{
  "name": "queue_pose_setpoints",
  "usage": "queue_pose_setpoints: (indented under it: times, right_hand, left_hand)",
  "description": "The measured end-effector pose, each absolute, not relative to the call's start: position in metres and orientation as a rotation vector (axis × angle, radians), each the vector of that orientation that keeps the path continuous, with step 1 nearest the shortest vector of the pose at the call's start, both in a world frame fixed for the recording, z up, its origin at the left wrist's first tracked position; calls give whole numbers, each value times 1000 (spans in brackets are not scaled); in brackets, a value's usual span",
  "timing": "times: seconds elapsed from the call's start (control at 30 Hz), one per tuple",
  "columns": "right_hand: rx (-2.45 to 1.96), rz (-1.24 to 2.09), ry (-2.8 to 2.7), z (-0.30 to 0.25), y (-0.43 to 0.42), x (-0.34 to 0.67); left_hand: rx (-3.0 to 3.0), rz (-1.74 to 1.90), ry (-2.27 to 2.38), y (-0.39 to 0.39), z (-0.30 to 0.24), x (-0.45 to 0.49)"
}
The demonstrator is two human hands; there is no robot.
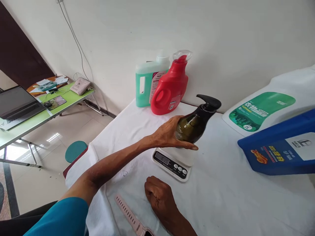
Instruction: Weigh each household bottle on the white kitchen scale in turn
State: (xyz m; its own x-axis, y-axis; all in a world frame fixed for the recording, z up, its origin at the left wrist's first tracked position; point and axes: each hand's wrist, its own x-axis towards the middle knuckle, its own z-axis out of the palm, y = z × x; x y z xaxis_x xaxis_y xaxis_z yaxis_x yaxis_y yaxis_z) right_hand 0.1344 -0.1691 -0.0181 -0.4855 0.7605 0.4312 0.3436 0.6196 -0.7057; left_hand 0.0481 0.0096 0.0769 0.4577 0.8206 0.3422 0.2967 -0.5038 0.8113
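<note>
My left hand (pixel 169 132) is wrapped round a dark olive pump bottle (pixel 193 126) with a black pump head. The thumb stretches across its near side and the other fingers are mostly hidden behind it. The bottle leans slightly to the right, over a white kitchen scale (pixel 173 164) with a small display and several buttons. Whether its base touches the scale is hidden by the hand. Closed into a fist, my right hand (pixel 159 196) rests on the white cloth just in front of the scale, with nothing seen in it.
Against the wall stand a red jug (pixel 172 88) and a green liquid jug (pixel 144 85). On the right are a white bottle with green label (pixel 262 111) and a blue container (pixel 278 150). A pink-strapped watch (pixel 129 213) lies near the front. Left is a green table (pixel 66 105) with a laptop.
</note>
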Motion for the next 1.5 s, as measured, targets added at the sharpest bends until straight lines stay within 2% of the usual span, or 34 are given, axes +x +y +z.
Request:
queue_pose_setpoints:
  times: [0.33,0.53,0.87,1.23,1.5]
  right_hand:
    - [-859,731,-2091,-23,-169,135]
    - [-864,696,-2100,-24,-167,134]
    - [-851,623,-2105,-25,-166,134]
    - [-869,649,-2075,-25,-167,133]
    - [-848,632,-2015,-27,-165,129]
  left_hand:
    - [1820,1272,1252,9,96,13]
    - [1711,1457,1578,57,87,-42]
    - [1637,1349,1761,115,57,-60]
    - [1616,1266,1932,114,58,-45]
    - [1700,1272,1858,113,56,-48]
